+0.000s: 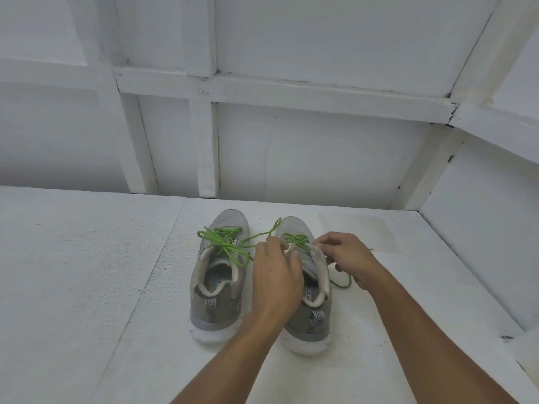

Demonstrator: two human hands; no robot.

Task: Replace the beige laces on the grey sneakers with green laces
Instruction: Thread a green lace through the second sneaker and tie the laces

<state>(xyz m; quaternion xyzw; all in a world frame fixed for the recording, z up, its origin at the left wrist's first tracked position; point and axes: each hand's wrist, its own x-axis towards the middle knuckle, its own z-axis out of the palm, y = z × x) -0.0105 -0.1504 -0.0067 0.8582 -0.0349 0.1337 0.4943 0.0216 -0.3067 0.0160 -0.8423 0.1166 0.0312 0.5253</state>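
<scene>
Setting: a white counter [87,272] seen from above, with a white panelled wall [320,156] behind it.
Sneakers: 2 grey sneakers stand side by side near the middle of the counter, heels toward the viewer, toes toward the wall, close together.
Left sneaker [215,290]: upright, with no hand on it.
Left lace [224,243]: green, criss-crossed over the front of the left sneaker; loose loops and ends spill over its tongue and down the side facing the other sneaker.
Right sneaker [316,319]: upright, partly hidden by the person's left forearm and hand.
Right lace [296,238]: green, threaded through the front eyelets of the right sneaker. 1 strand arcs out past the toe and runs back to the left hand; another trails out on the counter under the right hand.
Left grip [277,275]: the person's left hand, reaching over the sneaker's opening, fingers curled, pinching the right lace at the tongue.
Right grip [347,258]: the person's right hand, just beside the sneaker's outer edge, thumb and forefinger pinching the right lace at the eyelet row, other fingers curled.
Arms: 2 bare forearms enter from the bottom edge.
</scene>
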